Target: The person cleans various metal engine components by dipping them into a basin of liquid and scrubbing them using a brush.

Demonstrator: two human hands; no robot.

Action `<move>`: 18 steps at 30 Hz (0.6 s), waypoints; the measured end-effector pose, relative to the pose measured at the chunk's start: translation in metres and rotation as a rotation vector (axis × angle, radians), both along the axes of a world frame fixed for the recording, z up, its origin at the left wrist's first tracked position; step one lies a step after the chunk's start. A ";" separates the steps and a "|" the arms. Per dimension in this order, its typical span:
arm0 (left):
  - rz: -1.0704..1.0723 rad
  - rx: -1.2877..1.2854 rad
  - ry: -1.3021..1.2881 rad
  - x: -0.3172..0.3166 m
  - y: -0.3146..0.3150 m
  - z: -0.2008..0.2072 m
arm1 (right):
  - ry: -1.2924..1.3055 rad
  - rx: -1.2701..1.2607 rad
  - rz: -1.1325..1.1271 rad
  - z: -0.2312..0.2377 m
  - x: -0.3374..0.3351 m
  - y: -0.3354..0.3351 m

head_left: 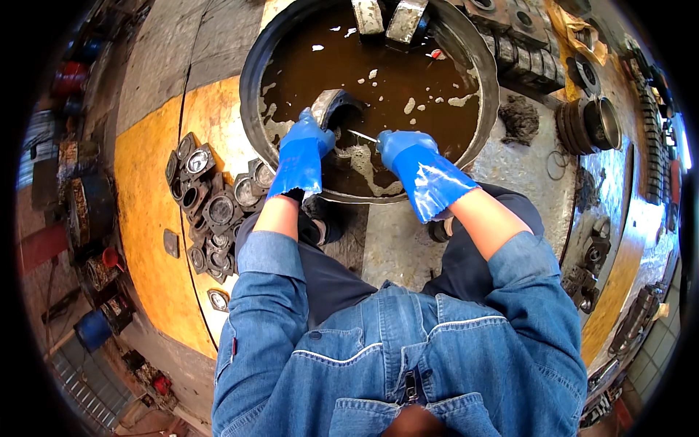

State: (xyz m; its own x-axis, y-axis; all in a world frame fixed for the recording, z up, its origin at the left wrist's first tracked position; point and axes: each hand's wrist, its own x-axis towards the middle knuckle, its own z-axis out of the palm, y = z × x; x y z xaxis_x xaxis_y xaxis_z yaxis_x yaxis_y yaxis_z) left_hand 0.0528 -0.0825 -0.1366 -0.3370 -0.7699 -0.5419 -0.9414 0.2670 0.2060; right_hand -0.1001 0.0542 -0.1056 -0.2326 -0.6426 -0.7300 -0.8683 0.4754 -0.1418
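left hand (304, 136), blue-gloved: fingers curled onto the near edge of a curved metal part (327, 103). right hand (405, 148), likewise gloved: closed around a thin metal rod (362, 136) pointing left. the part sits within a round tub (250, 87) of brown liquid (378, 73). two metal blocks (368, 16) at the far rim; dark metal pieces (220, 210) heaped left of the tub.

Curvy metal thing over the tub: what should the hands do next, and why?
Perhaps ease the thin tool toward the curved metal part: the right hand points it that way, while the left hand holds the part.
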 end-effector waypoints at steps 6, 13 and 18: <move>0.025 -0.009 0.004 0.005 -0.001 -0.006 | -0.013 0.138 0.065 0.010 0.008 -0.006; 0.007 -0.036 0.005 0.006 0.000 -0.005 | -0.003 0.138 0.054 0.003 0.013 -0.004; -0.011 0.000 -0.014 -0.001 -0.003 -0.001 | -0.048 0.108 0.051 -0.008 -0.003 -0.002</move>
State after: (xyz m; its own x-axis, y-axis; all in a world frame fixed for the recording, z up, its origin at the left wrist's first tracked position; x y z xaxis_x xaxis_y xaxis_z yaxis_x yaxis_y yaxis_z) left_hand 0.0515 -0.0853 -0.1371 -0.3376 -0.7660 -0.5470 -0.9413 0.2774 0.1925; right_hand -0.1029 0.0523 -0.1139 -0.1648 -0.5697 -0.8052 -0.8853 0.4453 -0.1338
